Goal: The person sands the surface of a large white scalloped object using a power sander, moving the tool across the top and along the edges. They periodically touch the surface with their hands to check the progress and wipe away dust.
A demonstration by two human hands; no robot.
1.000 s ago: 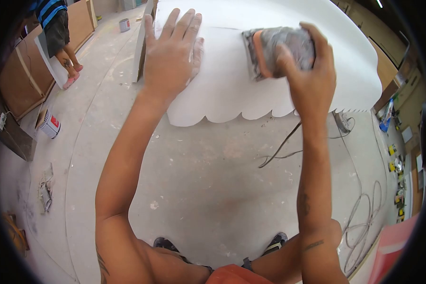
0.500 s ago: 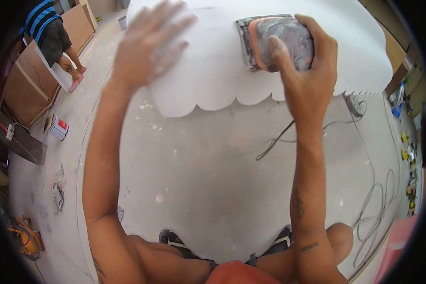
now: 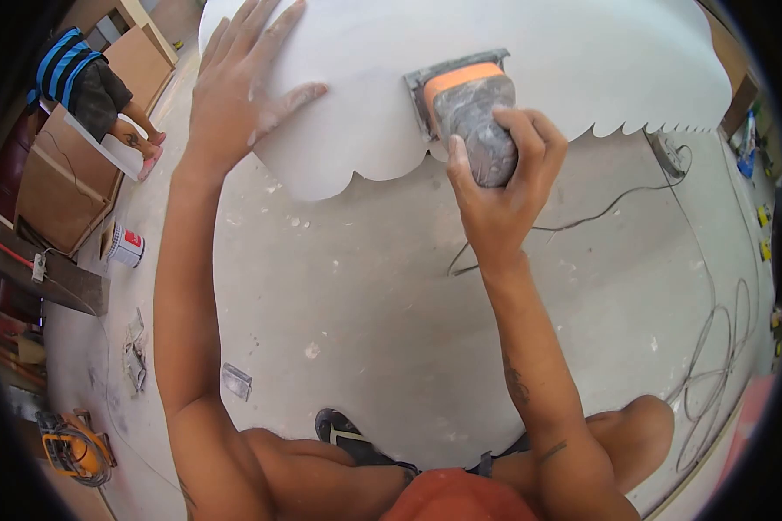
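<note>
A dusty electric sander [image 3: 478, 113] with an orange band rests its flat pad on a white board near the scalloped front edge. My right hand [image 3: 517, 178] is wrapped round the sander's grey body from behind. The white board [image 3: 582, 65] spreads across the top of the view, its edge cut in waves that shrink to small points at the right. Flat on the board's left part lies my left hand [image 3: 243, 91], fingers spread and dusted white. The sander's cord [image 3: 591, 217] runs beneath toward the right.
Another person [image 3: 82, 82] in a striped shirt stands bent at the upper left, beside brown panels [image 3: 65, 187]. A paint can [image 3: 123, 245], scraps [image 3: 135, 352] and an orange-yellow machine [image 3: 76, 447] are on the left floor. Coiled cable [image 3: 717, 373] lies at right.
My right hand has drawn the sander toward me and left, turning it, to the board's front edge. My left hand, lifted and blurred before, now lies on the board.
</note>
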